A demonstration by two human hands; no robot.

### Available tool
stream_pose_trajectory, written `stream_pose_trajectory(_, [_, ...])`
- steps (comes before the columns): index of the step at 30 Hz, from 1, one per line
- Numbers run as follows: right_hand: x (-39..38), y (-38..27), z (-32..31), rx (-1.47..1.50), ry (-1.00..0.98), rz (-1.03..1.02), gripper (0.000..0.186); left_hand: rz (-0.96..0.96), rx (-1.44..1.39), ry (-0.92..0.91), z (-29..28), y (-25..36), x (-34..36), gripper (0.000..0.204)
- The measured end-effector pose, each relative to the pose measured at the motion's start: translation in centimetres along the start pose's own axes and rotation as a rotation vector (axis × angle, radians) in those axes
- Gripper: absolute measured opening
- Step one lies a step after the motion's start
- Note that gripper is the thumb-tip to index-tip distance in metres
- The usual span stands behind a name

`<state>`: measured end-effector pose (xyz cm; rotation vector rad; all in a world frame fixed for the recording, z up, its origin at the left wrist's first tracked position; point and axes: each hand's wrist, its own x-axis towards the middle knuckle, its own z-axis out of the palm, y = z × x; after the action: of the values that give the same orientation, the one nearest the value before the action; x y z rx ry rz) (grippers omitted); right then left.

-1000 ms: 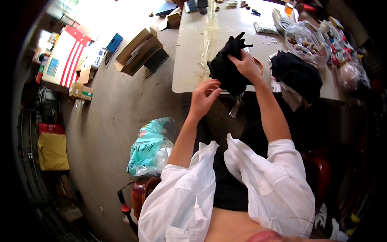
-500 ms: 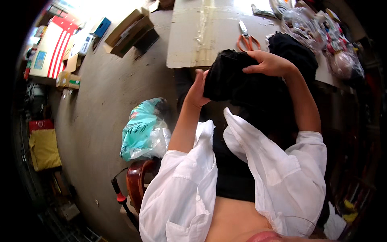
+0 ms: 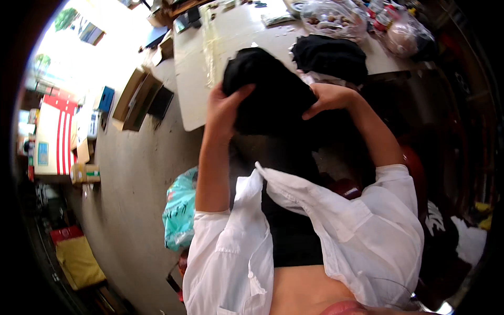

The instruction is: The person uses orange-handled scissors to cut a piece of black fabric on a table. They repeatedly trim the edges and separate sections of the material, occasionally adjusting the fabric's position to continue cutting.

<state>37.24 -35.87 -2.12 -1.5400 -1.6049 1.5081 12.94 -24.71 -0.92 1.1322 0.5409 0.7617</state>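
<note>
A folded bundle of black cloth is held up between my two hands at the near edge of the table. My left hand is closed round its left side, with the thumb across the front. At the right end, my right hand grips it with the thumb in front and the fingers behind, mostly hidden. Just beyond my right hand, a pile of black cloth lies on the table, with some paler material under it.
The pale table carries clear bags of small items and a strip of tape. Cardboard boxes stand on the floor to the left. A turquoise plastic bag rests beside my left arm; a reddish-brown chair shows below my right forearm.
My view has shifted, showing more of the far table. Both hands have carried the cloth bundle forward over the table, and my left hand now wraps its side. The orange-handled scissors no longer show.
</note>
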Motion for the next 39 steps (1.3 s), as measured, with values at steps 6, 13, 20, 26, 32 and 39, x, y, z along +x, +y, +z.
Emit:
stream_pose_trajectory(6, [-6.2,5.0,-7.9,0.215,0.668,0.152,0.06,-0.044,-0.034,-0.046,3.8,-1.5,6.5,0.029])
stream_pose_trajectory(13, [-7.6,9.4,-20.9,0.041,0.819,0.047,0.061,0.078,0.08,-0.11,9.7,-9.7,19.0,0.035])
stream_pose_trajectory(20, [-4.4,19.7,-19.7,-0.639,1.572,0.312,0.054,0.131,0.573,0.251,7.6,-23.8,21.2,0.056])
stream_pose_trajectory(26, [-2.2,12.9,-12.1,-0.397,1.285,-0.109,0.027,0.592,0.899,0.409,8.9,-18.0,17.9,0.037])
stream_pose_trajectory(32, [0.1,14.0,-9.2,-0.611,1.096,-0.221,0.022,0.567,0.604,-0.101,11.0,-18.0,16.3,0.029])
stream_pose_trajectory(39, [1.0,13.4,-8.0,-0.395,1.212,-0.286,0.02,0.44,0.583,-0.044,13.0,-20.7,15.7,0.026])
